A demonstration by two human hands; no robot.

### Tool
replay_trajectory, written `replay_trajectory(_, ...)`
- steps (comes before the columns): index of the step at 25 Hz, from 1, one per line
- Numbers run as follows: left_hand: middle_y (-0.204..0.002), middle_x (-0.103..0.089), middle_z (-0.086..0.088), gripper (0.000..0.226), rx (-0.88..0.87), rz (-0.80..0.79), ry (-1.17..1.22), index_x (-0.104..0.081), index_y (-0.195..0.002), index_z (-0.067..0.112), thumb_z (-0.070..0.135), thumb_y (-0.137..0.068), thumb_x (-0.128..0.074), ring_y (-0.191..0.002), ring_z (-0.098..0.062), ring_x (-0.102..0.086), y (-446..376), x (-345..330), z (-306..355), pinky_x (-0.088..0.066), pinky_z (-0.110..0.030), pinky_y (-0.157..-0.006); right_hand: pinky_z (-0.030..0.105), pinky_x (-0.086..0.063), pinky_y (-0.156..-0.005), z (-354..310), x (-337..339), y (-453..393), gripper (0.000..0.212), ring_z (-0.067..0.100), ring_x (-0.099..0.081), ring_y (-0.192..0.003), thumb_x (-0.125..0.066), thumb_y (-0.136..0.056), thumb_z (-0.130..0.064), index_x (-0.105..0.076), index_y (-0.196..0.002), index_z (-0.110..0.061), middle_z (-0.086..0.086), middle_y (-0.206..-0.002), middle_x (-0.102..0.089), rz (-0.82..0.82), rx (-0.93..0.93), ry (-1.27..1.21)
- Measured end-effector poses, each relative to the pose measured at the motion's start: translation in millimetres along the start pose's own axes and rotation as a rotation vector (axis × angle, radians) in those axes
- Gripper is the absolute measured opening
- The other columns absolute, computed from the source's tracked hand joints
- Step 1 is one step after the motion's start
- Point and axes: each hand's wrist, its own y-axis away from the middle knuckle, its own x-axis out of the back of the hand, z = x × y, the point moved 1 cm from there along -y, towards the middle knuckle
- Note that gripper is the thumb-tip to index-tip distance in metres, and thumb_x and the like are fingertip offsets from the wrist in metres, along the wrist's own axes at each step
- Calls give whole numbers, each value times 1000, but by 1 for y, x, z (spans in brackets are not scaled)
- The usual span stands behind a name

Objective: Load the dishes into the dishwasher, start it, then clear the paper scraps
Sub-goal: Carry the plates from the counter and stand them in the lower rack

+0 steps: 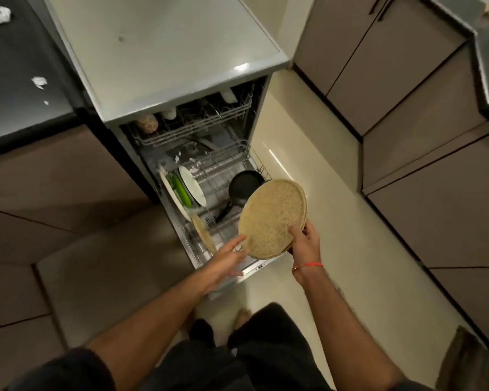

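The right hand point(305, 241) pinches the lower rim of a round speckled beige plate point(271, 218), tilted, above the pulled-out lower rack point(254, 156). The left hand point(229, 255), fingers straight, holds nothing and reaches toward its edge. Free wire slots lie forward and left, beside a black pan point(244, 183) and a glossy white plate point(192, 186).

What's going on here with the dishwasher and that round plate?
A person is loading the open dishwasher. The right hand grips a round speckled tan plate by its lower edge, above the pulled-out lower rack; the left hand reaches in open, fingertips near the plate's rim. The rack already holds a white plate, a green item and a black frying pan. White paper scraps lie on the dark counter.
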Motion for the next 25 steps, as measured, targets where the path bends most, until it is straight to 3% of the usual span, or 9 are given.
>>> replay_trajectory(3, -158, -32, 3, 58, -16, -47, -113, -38, -154, 36, 22, -102, -59, -145, -25, -38, -41, -40, 12, -43, -48, -113, 50, -55, -90, 5, 16, -56, 30, 35, -64, -110, -49, -95, 0, -63, -120, -8, 12, -111, -68, -2, -36, 110)
replay_trajectory(5, -169, -14, 0, 61, -31, -54, -260, -31, -158, 33, 23, -104, -56, -154, -24, -20, -82, -64, 20, -21, -39, -125, 46, -56, -90, 14, 19, -106, 32, 34, -63, -111, -47, -94, 5, -64, -117, -11, 11, -109, -68, -28, -23, 216)
replay_trajectory(7, -170, -8, 4, 63, -25, -79, -318, -25, -160, 31, 22, -105, -53, -155, -17, -13, -129, -84, 21, -14, -29, -121, 43, -56, -90, 30, 19, -156, 33, 32, -63, -110, -46, -92, 7, -64, -115, -9, 12, -109, -68, -64, 19, 365)
replay_trajectory(9, -168, -18, 4, 65, -16, -96, -315, -23, -160, 28, 14, -104, -53, -151, -11, -20, -186, -103, 13, -18, -23, -117, 45, -54, -95, 57, 19, -210, 37, 27, -61, -111, -46, -91, 4, -62, -123, -7, 11, -115, -66, -102, 80, 534)
replay_trajectory(11, -164, -29, 3, 68, -17, -95, -287, -24, -160, 26, 6, -102, -54, -147, -11, -29, -238, -118, 2, -25, -27, -117, 42, -52, -99, 87, 18, -261, 43, 23, -60, -113, -47, -93, 0, -58, -133, -11, 9, -120, -65, -142, 145, 680)
replay_trajectory(15, -156, -41, 9, 63, -45, 34, -194, -30, -158, 30, 20, -102, -58, -131, -1, -36, -325, -132, -29, -30, -18, -102, 29, -50, -97, 150, 16, -346, 47, 21, -61, -110, -47, -92, -2, -56, -136, -17, 8, -120, -68, -189, 216, 817)
replay_trajectory(19, -130, -47, 21, 57, -51, 158, -169, -43, -152, 32, 20, -99, -61, -107, 17, -38, -351, -134, -58, -28, 8, -77, 27, -48, -90, 190, 26, -383, 45, 30, -62, -104, -41, -89, 2, -58, -129, -9, 15, -112, -68, -139, 199, 855)
replay_trajectory(23, -149, -50, 10, 55, -40, 207, -178, -44, -151, 31, 19, -100, -60, -120, 0, -43, -344, -134, -73, -35, -18, -97, 2, -36, -78, 193, 26, -385, 44, 29, -62, -106, -42, -93, 2, -58, -132, -9, 13, -114, -68, -168, 262, 838)
replay_trajectory(25, -151, -49, 9, 52, -22, 218, -173, -46, -149, 32, 19, -101, -60, -127, -6, -46, -339, -134, -78, -37, -24, -99, -8, -31, -77, 187, 25, -379, 43, 27, -63, -105, -42, -93, 1, -56, -133, -6, 14, -114, -67, -109, 355, 806)
